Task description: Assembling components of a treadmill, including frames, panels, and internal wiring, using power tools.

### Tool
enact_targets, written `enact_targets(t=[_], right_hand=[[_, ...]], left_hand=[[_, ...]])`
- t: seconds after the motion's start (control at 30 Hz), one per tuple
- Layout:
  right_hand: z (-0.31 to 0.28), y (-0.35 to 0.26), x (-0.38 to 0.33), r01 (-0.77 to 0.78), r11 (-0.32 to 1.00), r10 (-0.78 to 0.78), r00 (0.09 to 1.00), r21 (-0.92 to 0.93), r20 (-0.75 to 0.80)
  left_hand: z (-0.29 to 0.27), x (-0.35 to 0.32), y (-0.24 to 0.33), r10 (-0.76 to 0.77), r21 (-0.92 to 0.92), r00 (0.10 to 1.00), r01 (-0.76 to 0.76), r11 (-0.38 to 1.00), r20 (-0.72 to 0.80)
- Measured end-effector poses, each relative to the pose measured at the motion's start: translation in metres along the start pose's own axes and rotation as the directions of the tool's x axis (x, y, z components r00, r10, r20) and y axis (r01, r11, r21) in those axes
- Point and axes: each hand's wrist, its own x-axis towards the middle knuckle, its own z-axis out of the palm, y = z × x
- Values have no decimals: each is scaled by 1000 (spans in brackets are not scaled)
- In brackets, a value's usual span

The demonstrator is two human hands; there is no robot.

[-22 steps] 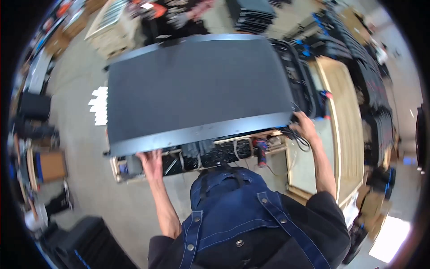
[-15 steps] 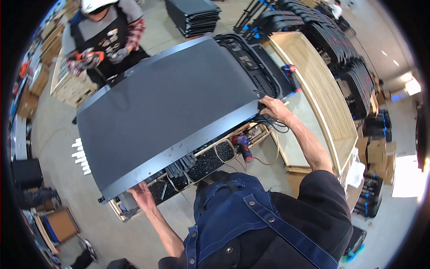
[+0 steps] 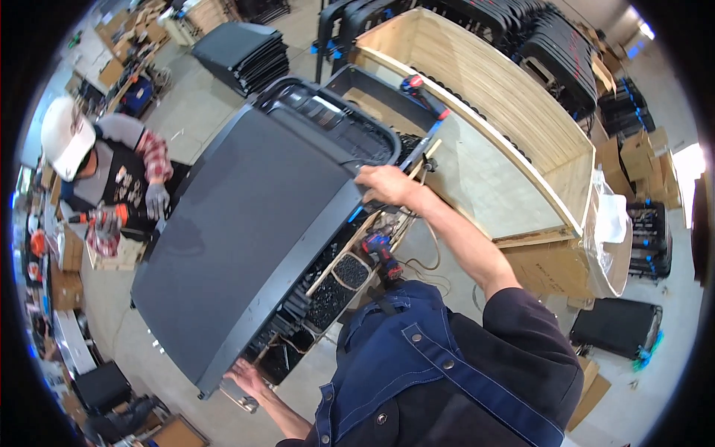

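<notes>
A long treadmill deck (image 3: 231,201) with a dark grey belt and metallic side rails lies across a wooden workstand. My right hand (image 3: 389,185) is closed over the near rail at its right end, beside the black moulded tray (image 3: 331,119). At the other end of the same rail, my left hand (image 3: 247,378) holds the lower edge, its fingertips partly hidden beneath it. Below the rail, a red and blue cordless drill (image 3: 380,252) sits beside bins of black screws (image 3: 350,271). Black blocks (image 3: 289,316) stand close by under the rail.
Across the deck, a co-worker holds an orange drill (image 3: 98,217), with a gloved hand (image 3: 157,201) near the far rail. A large wooden crate (image 3: 477,119) stands to the right; another cordless driver (image 3: 424,95) rests by its edge. Stacked black panels (image 3: 242,56) are behind.
My view has turned, and the deck now slants more steeply across it. Both my hands stay at the near rail. The co-worker has moved nearer the deck, one gloved hand at the far rail.
</notes>
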Motion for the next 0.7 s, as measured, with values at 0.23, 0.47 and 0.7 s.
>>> enact_targets(t=[0.23,0.47,0.7], right_hand=[[-12,44,-64,-163,671,550,764,724,-338],[19,149,-129,-715,696,692,694,73,199],[88,191,-127,-795,559,829,527,235,-190]], left_hand=[[28,-18,-58,35,335,984,26,942,-175],[13,-111,-181,-231,639,688,725,258,-688],[28,-211,-215,-244,826,797,485,-286,-552]])
